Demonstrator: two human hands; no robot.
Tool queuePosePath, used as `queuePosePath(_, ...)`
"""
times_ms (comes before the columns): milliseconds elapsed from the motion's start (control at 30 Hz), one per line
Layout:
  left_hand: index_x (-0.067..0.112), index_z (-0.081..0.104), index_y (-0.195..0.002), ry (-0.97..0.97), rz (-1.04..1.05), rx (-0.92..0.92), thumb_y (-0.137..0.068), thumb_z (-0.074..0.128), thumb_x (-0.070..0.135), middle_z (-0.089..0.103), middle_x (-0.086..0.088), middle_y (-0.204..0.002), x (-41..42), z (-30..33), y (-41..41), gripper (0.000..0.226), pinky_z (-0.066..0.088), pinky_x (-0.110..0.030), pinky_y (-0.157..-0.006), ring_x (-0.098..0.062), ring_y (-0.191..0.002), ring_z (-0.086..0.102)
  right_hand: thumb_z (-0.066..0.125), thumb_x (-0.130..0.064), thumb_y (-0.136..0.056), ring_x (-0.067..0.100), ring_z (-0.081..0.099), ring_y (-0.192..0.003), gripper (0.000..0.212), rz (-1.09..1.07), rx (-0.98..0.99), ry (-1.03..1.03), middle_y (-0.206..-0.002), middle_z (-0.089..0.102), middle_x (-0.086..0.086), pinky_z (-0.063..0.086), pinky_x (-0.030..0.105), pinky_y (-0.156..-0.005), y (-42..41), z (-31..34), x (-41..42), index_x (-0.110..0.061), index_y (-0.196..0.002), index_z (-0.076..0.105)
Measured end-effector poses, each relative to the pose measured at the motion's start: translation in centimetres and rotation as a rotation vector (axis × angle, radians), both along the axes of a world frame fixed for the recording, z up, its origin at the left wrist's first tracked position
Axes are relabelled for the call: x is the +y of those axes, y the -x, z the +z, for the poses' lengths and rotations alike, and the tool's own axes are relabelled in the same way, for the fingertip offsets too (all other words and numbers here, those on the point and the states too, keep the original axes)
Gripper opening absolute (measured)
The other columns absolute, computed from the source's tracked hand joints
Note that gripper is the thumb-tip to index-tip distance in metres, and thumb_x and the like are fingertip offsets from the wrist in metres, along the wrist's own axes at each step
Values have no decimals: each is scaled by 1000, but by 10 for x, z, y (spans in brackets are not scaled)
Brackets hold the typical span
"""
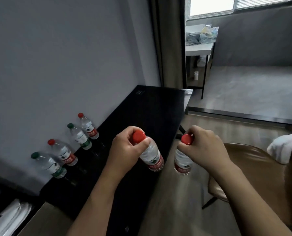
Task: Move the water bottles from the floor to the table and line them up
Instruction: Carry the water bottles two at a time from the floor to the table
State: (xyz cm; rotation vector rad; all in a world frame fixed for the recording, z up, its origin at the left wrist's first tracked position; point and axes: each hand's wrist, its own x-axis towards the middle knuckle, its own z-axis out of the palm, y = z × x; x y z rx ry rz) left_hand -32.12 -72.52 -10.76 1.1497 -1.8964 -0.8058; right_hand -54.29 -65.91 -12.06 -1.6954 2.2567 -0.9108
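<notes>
Left hand: my left hand is closed around the neck and shoulder of a red-capped bottle, fingers wrapped just under the cap, thumb across the front.
Bottle in left hand: it hangs tilted, cap toward me, its red label low; its base sits over the near edge of the black table, and I cannot tell whether it touches the top.
Right hand: my right hand is clenched on the neck of a second red-capped bottle, cap poking out past the knuckles.
Bottle in right hand: it is held off the table, just right of the table edge, above the wooden floor, close beside the other held bottle but apart from it.
Left of the left hand: four bottles stand in a row on the table along the wall. From nearest me: green cap, red cap, green cap, red cap.
Spacing: the row runs away from me, each bottle near the next, none touching as far as I can see.
Right of the right hand: a brown leather chair sits near my forearm.
Beyond both hands: a step up to a grey-floored area with a white table by a window.
</notes>
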Motion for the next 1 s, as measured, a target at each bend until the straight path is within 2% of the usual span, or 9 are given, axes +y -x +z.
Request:
queuePosePath(100, 33, 64, -85, -25, 26, -28, -81, 76, 38, 64, 7, -79, -27, -2, 14, 13, 52, -17, -63, -7, -70, 62, 64, -50, -70, 19, 57, -71, 31, 29, -25, -3, -76, 58, -8, 47, 32, -63, 18, 0, -36, -28, -90, 56)
queuePosePath(200, 34, 65, -85, -82, 76, -35, -78, 77, 42, 64, 10, -77, -56, -12, 24, 15, 55, -21, -62, -6, -68, 63, 62, -49, -69, 18, 56, -67, 25, 43, -41, -11, -70, 56, -10, 40, 29, -60, 31, -8, -72, -29, -82, 53)
queuePosePath(267, 35, 65, -84, -114, 87, -43, -77, 76, 43, 66, 10, -78, -77, -21, 29, 15, 55, -19, -62, -8, -69, 65, 62, -47, -68, 16, 55, -66, 23, 57, -43, -39, -68, 56, -11, 37, 27, -58, 36, -15, -99, -29, -78, 53)
queuePosePath(467, 36, 65, -86, -175, 68, -65, -79, 76, 43, 67, 8, -82, -158, -41, 25, 15, 56, -21, -66, -11, -73, 66, 63, -50, -67, 4, 54, -67, 23, 159, -15, -152, -69, 58, -14, 37, 22, -55, 31, -26, -200, -31, -79, 57)
queuePosePath(567, 36, 63, -87, -128, 123, -27, -79, 75, 44, 65, 10, -80, -201, -40, 14, 16, 53, -16, -64, -9, -69, 62, 61, -53, -67, 3, 55, -66, 25, 250, 27, -148, -71, 59, -14, 40, 22, -55, 22, -16, -258, -32, -80, 57)
queuePosePath(733, 34, 57, -84, -131, 242, -7, -75, 74, 46, 61, 6, -76, -252, -46, -8, 23, 47, -13, -58, -1, -58, 52, 60, -53, -66, -1, 52, -63, 25, 350, 31, -90, -70, 57, -17, 33, 18, -51, -3, -7, -335, -36, -84, 54)
queuePosePath(867, 32, 57, -83, -178, 373, 16, -72, 73, 48, 62, 3, -75, -277, -57, -35, 25, 49, -21, -56, -9, -59, 56, 58, -53, -69, 2, 56, -66, 26, 414, 9, -104, -73, 59, -16, 43, 23, -54, -31, -14, -387, -36, -88, 55)
queuePosePath(1000, 32, 58, -80, -226, 499, 28, -75, 76, 41, 64, 6, -74, -297, -77, -62, 20, 52, -25, -59, -8, -63, 61, 64, -49, -70, 4, 58, -68, 22, 502, 9, -178, -75, 61, -14, 49, 26, -57, -62, -27, -445, -35, -85, 58)
